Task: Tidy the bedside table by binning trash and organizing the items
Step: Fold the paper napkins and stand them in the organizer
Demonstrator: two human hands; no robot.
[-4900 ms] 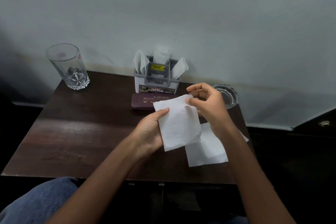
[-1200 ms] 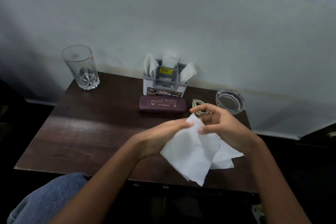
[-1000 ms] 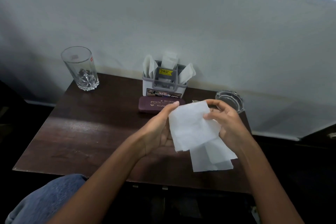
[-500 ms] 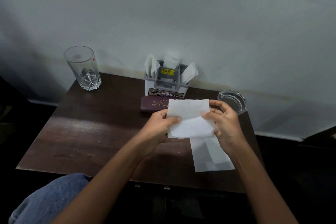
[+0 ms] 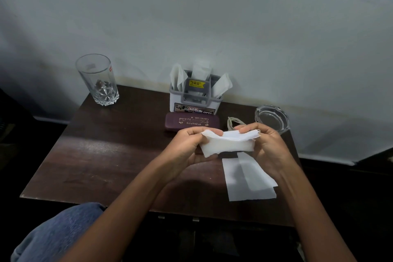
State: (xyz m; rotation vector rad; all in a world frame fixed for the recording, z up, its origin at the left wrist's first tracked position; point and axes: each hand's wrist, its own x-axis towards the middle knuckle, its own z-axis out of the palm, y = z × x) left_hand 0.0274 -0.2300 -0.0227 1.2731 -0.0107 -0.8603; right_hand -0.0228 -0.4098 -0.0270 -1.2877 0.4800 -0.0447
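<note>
Dark wooden bench (image 5: 102,155) against a white wall. Both hands up over it: left hand (image 5: 187,149) and right hand (image 5: 268,147) each pinch an end of a folded tissue (image 5: 228,142). More tissues (image 5: 246,178) lie flat underneath, maroon glasses case (image 5: 192,122) just behind.

Folded white tissue (image 5: 228,143) is held by left hand (image 5: 187,147) and right hand (image 5: 266,144) above table (image 5: 106,155); two flat sheets (image 5: 248,178) are laid overlapping below.
</note>
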